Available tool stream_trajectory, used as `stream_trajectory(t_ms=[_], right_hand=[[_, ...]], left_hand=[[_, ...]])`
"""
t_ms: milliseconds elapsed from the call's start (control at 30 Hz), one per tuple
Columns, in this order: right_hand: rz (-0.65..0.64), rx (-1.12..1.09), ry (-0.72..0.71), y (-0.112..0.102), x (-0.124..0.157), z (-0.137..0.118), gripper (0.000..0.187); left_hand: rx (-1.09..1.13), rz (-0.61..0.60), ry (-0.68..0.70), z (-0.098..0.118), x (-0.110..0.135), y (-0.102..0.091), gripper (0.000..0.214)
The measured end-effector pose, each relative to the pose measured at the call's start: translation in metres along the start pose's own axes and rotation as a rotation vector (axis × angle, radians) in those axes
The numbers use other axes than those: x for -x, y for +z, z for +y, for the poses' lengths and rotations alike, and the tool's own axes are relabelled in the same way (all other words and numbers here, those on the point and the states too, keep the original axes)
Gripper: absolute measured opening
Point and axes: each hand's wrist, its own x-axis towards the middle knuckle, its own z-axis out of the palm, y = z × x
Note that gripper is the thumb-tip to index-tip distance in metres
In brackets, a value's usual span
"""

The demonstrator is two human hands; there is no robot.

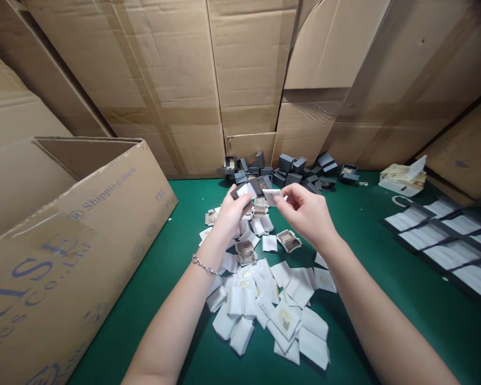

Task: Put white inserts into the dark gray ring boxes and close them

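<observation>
My left hand [226, 215], with a chain bracelet at the wrist, is closed on an opened small dark box [262, 185] with a white inner face. Just right of that box, my right hand [308, 212] pinches a small white folded paper piece [271, 196] between thumb and fingers. Below both hands lie loose white papers [264, 280], some printed with a yellowish picture. Small greyish inserts [289, 240] are scattered among them. More small dark boxes [293, 170], a few standing open, are heaped beyond my hands.
A large open cardboard carton [116, 214] takes up the left side of the green table [363, 230]. Cardboard panels [176, 80] stand behind. At right are rows of dark-edged white pieces [444, 248] and a white box with papers [403, 179].
</observation>
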Motion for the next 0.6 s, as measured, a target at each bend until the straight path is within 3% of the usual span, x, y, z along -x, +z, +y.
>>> stream_trajectory(t_ms=[100,233,333,467,600], right_hand=[[0.074,-0.027,0.010,0.003,-0.001,0.003,0.018],[0.064,-0.064,0.050,0.011,-0.004,0.009,0.017],[0.044,-0.066,0.076,0.015,-0.004,0.012,0.020],[0.045,-0.029,0.108,0.017,-0.002,0.011,0.022],[0.057,-0.022,0.129,0.015,-0.001,0.007,0.022]], left_hand=[[-0.054,0.009,-0.052,-0.002,0.005,0.004,0.055],[-0.143,0.008,-0.088,0.001,0.012,0.011,0.070],[-0.273,-0.012,-0.047,0.000,0.016,0.014,0.070],[-0.561,0.020,0.140,-0.003,0.018,0.015,0.060],[-0.656,0.002,0.237,-0.004,0.020,0.017,0.048]])
